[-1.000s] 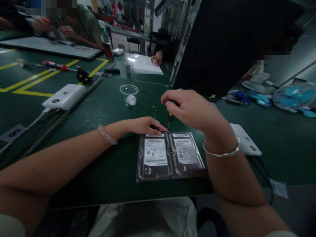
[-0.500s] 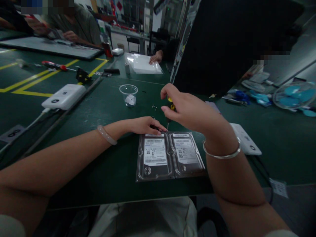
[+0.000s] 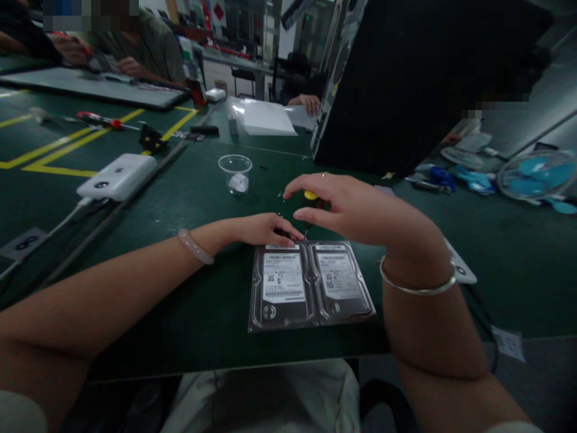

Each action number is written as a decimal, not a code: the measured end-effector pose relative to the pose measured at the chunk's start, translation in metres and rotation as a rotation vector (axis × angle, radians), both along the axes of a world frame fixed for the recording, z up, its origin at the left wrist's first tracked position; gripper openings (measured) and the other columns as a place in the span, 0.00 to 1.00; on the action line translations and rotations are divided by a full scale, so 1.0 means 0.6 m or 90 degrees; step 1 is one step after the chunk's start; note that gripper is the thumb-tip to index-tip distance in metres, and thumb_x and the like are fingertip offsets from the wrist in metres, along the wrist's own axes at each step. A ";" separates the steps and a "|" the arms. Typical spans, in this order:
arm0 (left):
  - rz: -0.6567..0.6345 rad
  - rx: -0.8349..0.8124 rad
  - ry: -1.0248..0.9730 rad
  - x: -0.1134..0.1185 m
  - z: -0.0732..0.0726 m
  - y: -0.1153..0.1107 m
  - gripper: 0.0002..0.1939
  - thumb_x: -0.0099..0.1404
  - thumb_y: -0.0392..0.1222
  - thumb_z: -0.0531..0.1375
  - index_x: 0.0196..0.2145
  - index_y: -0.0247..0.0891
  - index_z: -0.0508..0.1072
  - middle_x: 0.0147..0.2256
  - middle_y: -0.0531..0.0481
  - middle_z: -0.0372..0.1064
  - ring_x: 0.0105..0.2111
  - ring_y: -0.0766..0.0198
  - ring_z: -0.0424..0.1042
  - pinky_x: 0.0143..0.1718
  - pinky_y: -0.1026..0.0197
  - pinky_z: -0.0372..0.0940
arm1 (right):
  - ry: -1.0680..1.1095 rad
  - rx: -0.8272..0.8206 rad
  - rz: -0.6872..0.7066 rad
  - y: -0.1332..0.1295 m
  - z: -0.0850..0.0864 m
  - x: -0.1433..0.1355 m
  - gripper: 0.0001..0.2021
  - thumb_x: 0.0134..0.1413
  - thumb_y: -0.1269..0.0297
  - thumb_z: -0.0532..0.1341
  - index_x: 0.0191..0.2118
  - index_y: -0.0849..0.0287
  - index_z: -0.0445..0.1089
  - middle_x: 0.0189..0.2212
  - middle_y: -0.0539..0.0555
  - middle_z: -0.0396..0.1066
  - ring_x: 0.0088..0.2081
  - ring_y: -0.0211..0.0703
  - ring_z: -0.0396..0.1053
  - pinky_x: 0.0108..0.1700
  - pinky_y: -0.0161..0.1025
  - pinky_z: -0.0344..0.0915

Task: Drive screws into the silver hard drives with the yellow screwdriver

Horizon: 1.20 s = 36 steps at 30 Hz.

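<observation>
Two hard drives (image 3: 283, 279) (image 3: 339, 278) lie side by side on the green table, labels up. My left hand (image 3: 270, 230) holds the far edge of the left drive, thumb on its label side and index fingertip near the inner corner. Upright at that corner stands a screwdriver (image 3: 310, 195) with a yellow-topped handle; its tip meets the drive's edge by my left index finger. My right hand (image 3: 336, 201) has its fingers around that handle, index finger partly extended. Several tiny screws (image 3: 281, 195) lie beyond the drives.
A clear plastic cup (image 3: 235, 174) holding crumpled white stuff stands behind my left hand. White power strips (image 3: 116, 177) lie left and right. A large black case (image 3: 383, 90) rises at the back right. A red-handled screwdriver (image 3: 99, 120) lies far left. Other people sit across the table.
My right hand has turned and lowered around the screwdriver handle, its wrist shifting right. My left hand and the drives have stayed put. Another person's hand across the table has moved right.
</observation>
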<state>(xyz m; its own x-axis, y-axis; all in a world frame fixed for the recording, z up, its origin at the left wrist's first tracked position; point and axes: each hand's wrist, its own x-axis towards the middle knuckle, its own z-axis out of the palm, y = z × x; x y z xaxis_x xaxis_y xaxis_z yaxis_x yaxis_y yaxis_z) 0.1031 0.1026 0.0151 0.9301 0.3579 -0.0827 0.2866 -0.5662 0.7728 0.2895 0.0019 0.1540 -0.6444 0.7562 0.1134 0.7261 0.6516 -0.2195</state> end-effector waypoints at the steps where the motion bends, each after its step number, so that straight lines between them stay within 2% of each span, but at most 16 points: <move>1: -0.001 -0.003 0.003 0.000 0.000 0.001 0.21 0.69 0.50 0.61 0.57 0.46 0.74 0.53 0.51 0.75 0.49 0.62 0.74 0.53 0.60 0.64 | -0.002 0.013 -0.005 0.001 0.001 -0.001 0.14 0.63 0.61 0.57 0.51 0.58 0.72 0.46 0.54 0.75 0.47 0.43 0.70 0.48 0.40 0.61; 4: -0.001 -0.031 0.017 -0.001 0.002 0.000 0.22 0.68 0.50 0.61 0.58 0.45 0.74 0.55 0.50 0.74 0.50 0.60 0.73 0.54 0.59 0.63 | -0.039 0.073 -0.092 0.000 0.003 -0.005 0.14 0.62 0.54 0.59 0.41 0.58 0.77 0.38 0.54 0.76 0.40 0.44 0.70 0.41 0.41 0.60; 8: 0.009 -0.049 0.027 -0.001 0.011 -0.006 0.22 0.68 0.49 0.60 0.58 0.44 0.73 0.54 0.50 0.74 0.49 0.60 0.74 0.52 0.59 0.64 | -0.091 0.192 -0.242 0.001 -0.003 -0.014 0.23 0.60 0.44 0.57 0.30 0.59 0.75 0.30 0.58 0.74 0.36 0.49 0.69 0.36 0.43 0.60; 12: 0.005 -0.034 0.025 -0.001 0.019 -0.011 0.22 0.68 0.49 0.60 0.57 0.43 0.74 0.53 0.49 0.75 0.49 0.60 0.74 0.52 0.60 0.64 | -0.060 0.254 -0.345 0.016 -0.019 -0.015 0.30 0.58 0.35 0.54 0.27 0.60 0.75 0.26 0.61 0.72 0.35 0.53 0.70 0.38 0.48 0.64; 16: 0.000 -0.039 0.020 -0.001 0.017 -0.010 0.22 0.68 0.49 0.60 0.58 0.41 0.74 0.52 0.48 0.75 0.49 0.60 0.74 0.52 0.60 0.64 | -0.019 0.306 -0.384 0.030 -0.031 -0.011 0.32 0.56 0.33 0.54 0.29 0.62 0.76 0.26 0.63 0.72 0.36 0.55 0.70 0.40 0.51 0.67; 19: -0.002 -0.041 0.016 -0.001 0.015 -0.009 0.22 0.68 0.49 0.60 0.57 0.42 0.74 0.53 0.49 0.75 0.49 0.60 0.74 0.53 0.60 0.64 | -0.047 0.268 -0.379 0.028 -0.026 -0.012 0.31 0.58 0.35 0.55 0.30 0.62 0.76 0.28 0.64 0.73 0.37 0.56 0.71 0.39 0.50 0.66; 22: 0.003 -0.046 0.018 -0.001 0.014 -0.009 0.22 0.68 0.48 0.60 0.58 0.41 0.73 0.54 0.48 0.75 0.50 0.59 0.74 0.53 0.59 0.64 | -0.076 0.203 -0.330 0.015 -0.012 -0.012 0.24 0.60 0.42 0.57 0.32 0.60 0.77 0.29 0.61 0.74 0.37 0.54 0.71 0.38 0.47 0.64; 24: 0.006 -0.045 0.024 -0.001 0.012 -0.008 0.22 0.68 0.48 0.60 0.58 0.41 0.73 0.53 0.48 0.75 0.50 0.59 0.74 0.52 0.60 0.65 | -0.094 0.161 -0.286 0.005 -0.002 -0.010 0.20 0.60 0.46 0.58 0.35 0.58 0.78 0.31 0.58 0.75 0.37 0.52 0.71 0.37 0.45 0.62; 27: 0.006 -0.039 0.022 -0.001 0.008 -0.005 0.22 0.68 0.48 0.61 0.58 0.43 0.73 0.53 0.50 0.75 0.50 0.60 0.74 0.52 0.61 0.64 | -0.096 0.109 -0.186 -0.006 0.008 -0.005 0.15 0.61 0.53 0.59 0.44 0.56 0.77 0.39 0.55 0.78 0.40 0.49 0.72 0.41 0.44 0.62; 30: 0.006 -0.036 0.025 0.000 0.008 -0.005 0.22 0.68 0.48 0.61 0.58 0.44 0.73 0.53 0.50 0.75 0.49 0.61 0.74 0.51 0.62 0.64 | -0.087 0.076 -0.098 -0.013 0.013 0.003 0.16 0.63 0.58 0.59 0.51 0.57 0.74 0.47 0.55 0.77 0.47 0.48 0.72 0.46 0.42 0.62; 33: 0.007 -0.029 0.027 0.000 0.012 -0.007 0.22 0.68 0.48 0.60 0.58 0.43 0.73 0.53 0.50 0.75 0.49 0.61 0.74 0.52 0.61 0.64 | -0.105 0.092 -0.093 -0.015 0.015 0.014 0.17 0.63 0.61 0.59 0.55 0.58 0.71 0.51 0.57 0.75 0.51 0.49 0.71 0.50 0.43 0.63; 36: -0.001 -0.019 0.016 0.000 0.015 -0.008 0.21 0.68 0.47 0.60 0.58 0.43 0.74 0.54 0.51 0.75 0.51 0.61 0.73 0.53 0.61 0.63 | -0.126 0.139 -0.119 -0.012 0.013 0.023 0.16 0.63 0.66 0.58 0.55 0.59 0.71 0.51 0.59 0.74 0.51 0.51 0.71 0.51 0.45 0.64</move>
<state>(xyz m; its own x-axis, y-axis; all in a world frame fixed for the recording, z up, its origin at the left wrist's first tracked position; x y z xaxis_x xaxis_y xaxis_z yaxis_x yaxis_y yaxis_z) 0.1030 0.0977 0.0241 0.9278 0.3541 -0.1173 0.3061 -0.5430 0.7819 0.3034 -0.0054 0.1620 -0.5221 0.8353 0.1725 0.8522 0.5189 0.0669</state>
